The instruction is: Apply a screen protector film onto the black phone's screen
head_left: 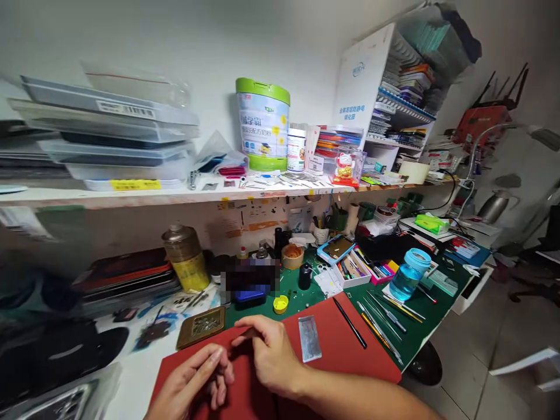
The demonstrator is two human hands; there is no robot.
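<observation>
Both my hands rest low over a red mat (341,350) on the green workbench. My right hand (269,353) is closed in a pinch, thumb against forefinger, on a small dark thing too small to name. My left hand (192,382) sits just to its left, almost touching it, fingers curled together and pointing down; what is in them, if anything, is hidden. A small clear rectangular plate (310,338) lies on the mat right of my right hand. A thin black tool (350,322) lies further right.
A brass tray (201,326) sits beyond my left hand, with a yellow cap (280,303) nearby. A gold can (186,256), a blue bottle (409,274), tweezers and thin tools (385,321) and parts boxes crowd the bench. Above, a shelf (175,195) carries stacked trays and a green-lidded tin (262,122).
</observation>
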